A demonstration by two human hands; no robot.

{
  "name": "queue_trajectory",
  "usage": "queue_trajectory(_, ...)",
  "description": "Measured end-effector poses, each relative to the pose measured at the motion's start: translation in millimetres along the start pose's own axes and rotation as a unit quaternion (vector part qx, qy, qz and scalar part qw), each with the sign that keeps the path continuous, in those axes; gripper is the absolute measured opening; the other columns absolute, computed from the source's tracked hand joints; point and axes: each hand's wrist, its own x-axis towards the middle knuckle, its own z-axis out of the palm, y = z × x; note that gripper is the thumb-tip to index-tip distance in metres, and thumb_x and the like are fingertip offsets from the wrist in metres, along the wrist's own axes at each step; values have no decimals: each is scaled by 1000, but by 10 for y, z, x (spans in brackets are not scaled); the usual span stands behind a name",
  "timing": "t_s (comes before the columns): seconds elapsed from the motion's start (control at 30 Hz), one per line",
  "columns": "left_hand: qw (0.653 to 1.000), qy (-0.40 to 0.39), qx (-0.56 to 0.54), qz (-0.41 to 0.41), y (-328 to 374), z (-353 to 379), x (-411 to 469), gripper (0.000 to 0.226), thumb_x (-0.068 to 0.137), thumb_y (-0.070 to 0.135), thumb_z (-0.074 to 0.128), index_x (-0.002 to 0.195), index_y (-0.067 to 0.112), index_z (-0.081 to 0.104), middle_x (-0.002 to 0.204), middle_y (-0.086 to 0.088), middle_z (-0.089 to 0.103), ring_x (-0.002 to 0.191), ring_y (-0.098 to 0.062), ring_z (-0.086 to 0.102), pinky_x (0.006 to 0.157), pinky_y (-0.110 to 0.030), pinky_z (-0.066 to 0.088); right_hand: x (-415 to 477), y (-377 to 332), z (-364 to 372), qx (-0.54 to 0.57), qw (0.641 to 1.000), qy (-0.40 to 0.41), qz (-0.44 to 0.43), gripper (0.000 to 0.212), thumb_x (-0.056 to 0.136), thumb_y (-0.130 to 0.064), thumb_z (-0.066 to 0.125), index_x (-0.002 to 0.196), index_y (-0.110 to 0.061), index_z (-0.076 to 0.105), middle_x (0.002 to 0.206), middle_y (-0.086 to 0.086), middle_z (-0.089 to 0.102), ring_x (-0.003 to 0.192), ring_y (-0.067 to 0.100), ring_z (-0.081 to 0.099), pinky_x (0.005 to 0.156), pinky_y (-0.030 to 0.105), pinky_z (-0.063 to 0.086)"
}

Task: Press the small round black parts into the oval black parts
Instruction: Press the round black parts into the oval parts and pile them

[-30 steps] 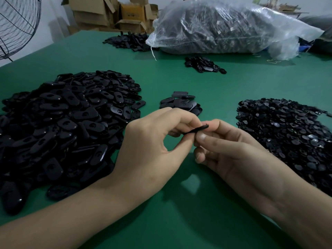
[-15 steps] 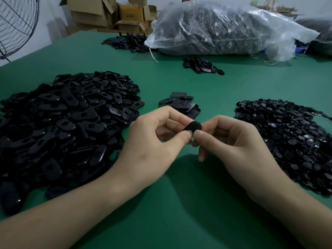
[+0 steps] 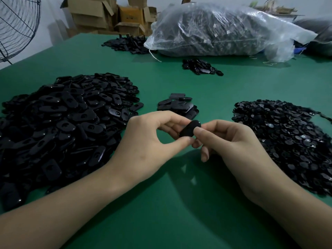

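Most of the work looks undone. The large heap of oval black parts (image 3: 59, 126) spreads across the left side of the tabletop (image 3: 161, 203), running off its left edge, and a flatter heap of small round black parts (image 3: 287, 141) lies toward the right edge, well apart from it. Between the two, nearer the middle, sits a small stack (image 3: 177, 105) of a few oval pieces. Judging by its place, these may be the finished ones, though no seated rounds can be made out in them. Just in front of that stack, above the bare green, the left hand (image 3: 149, 141) and the right hand (image 3: 233, 141) meet on one oval black part (image 3: 189, 129). Each hand pinches it between thumb and curled fingers, with the right thumb lying against its near end. Whether a round piece sits in it yet is hidden by the fingers, so this pressing step is best judged as under way. The surface is a smooth green mat. At its far edge lies a bulging clear plastic bag (image 3: 224, 31) full of dark parts, with a further dark pile (image 3: 125, 44) to its left and a small cluster (image 3: 201, 66) in front of it. Beyond the far left corner are open cardboard boxes (image 3: 100, 13) and the wire guard of a fan (image 3: 16, 27).
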Motion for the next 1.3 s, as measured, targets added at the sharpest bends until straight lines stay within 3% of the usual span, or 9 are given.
queue_trajectory(0.13,999,-6,51,-5,-23,-70,77,29,80,19,87,106,28,80,89,21,76,86,3,72,85,-8,50,25,10,-21,-25,1000,8,2,8,97,-16,66,99,-16,74,84,5,77,56,15,60,57,20,49)
queue_trajectory(0.43,987,-24,157,-30,-91,-224,597,22,85,29,83,107,30,79,86,21,73,84,8,68,78,1,44,41,25,-51,-113,992,37,-50,9,92,-33,75,90,-25,71,82,-1,70,57,13,62,58,30,46)
queue_trajectory(0.53,978,-34,200,-35,-169,-162,878,26,88,29,80,113,30,77,92,18,73,86,3,69,89,-16,53,50,12,-77,-126,989,47,-58,10,91,-35,74,88,-27,71,82,-3,70,57,12,61,58,28,46)
queue_trajectory(0.63,974,-48,218,-45,-257,-71,1043,22,85,34,83,104,31,74,90,16,73,85,-2,70,91,-33,57,65,-4,-102,-122,988,66,-67,9,92,-33,74,85,-27,70,78,-8,68,56,10,60,56,25,45)
queue_trajectory(0.77,967,-72,243,-37,-342,-8,1075,10,92,36,75,101,32,76,91,15,73,90,-6,69,93,-35,56,65,-13,-116,-111,988,79,-75,10,93,-30,73,85,-24,69,76,-9,65,58,10,58,56,23,46)
queue_trajectory(0.9,962,-74,250,-78,-392,-305,1092,17,102,25,64,113,32,76,103,14,69,97,-7,63,90,-24,45,91,-87,-226,-121,984,109,-75,6,94,-31,70,90,-27,71,79,-8,69,63,6,62,60,20,50)
queue_trajectory(1.03,925,-123,343,-105,-469,-693,923,17,101,28,64,110,38,75,96,16,65,86,-6,58,83,-25,42,159,-147,-421,-199,962,159,-98,8,98,-27,65,95,-31,71,85,-4,69,73,17,65,66,34,58)
queue_trajectory(1.2,883,-177,425,-91,-531,-779,689,35,94,46,70,127,34,70,98,15,58,97,-14,60,84,-33,48,202,-97,-493,-370,909,151,-115,12,97,-21,63,100,-29,72,94,-7,62,76,5,58,67,13,42)
queue_trajectory(1.3,874,-168,447,-89,-541,-748,651,47,91,54,69,133,31,67,111,10,64,109,-19,61,90,-39,48,210,-72,-514,-475,863,136,-102,15,96,-25,64,107,-26,74,97,-7,57,88,12,56,82,32,49)
